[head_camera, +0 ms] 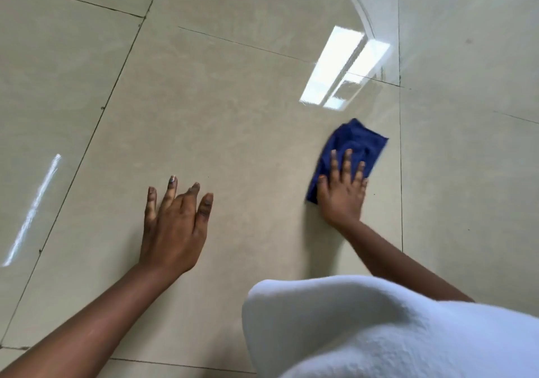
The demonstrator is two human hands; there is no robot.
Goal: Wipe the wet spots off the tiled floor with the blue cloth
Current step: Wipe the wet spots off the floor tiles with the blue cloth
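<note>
A dark blue cloth (pixel 354 141) lies crumpled on the glossy beige tiled floor (pixel 233 109), right of centre. My right hand (pixel 342 192) presses flat on the cloth's near half, fingers spread, with the far half sticking out beyond the fingertips. My left hand (pixel 175 226) rests flat on the bare tile to the left, fingers apart, holding nothing. No distinct wet spots stand out; the tiles are shiny with reflections.
White fabric of my clothing (pixel 379 334) fills the lower right and hides the floor beneath it. A bright window reflection (pixel 344 68) glares on the tile beyond the cloth. Dark grout lines cross the floor.
</note>
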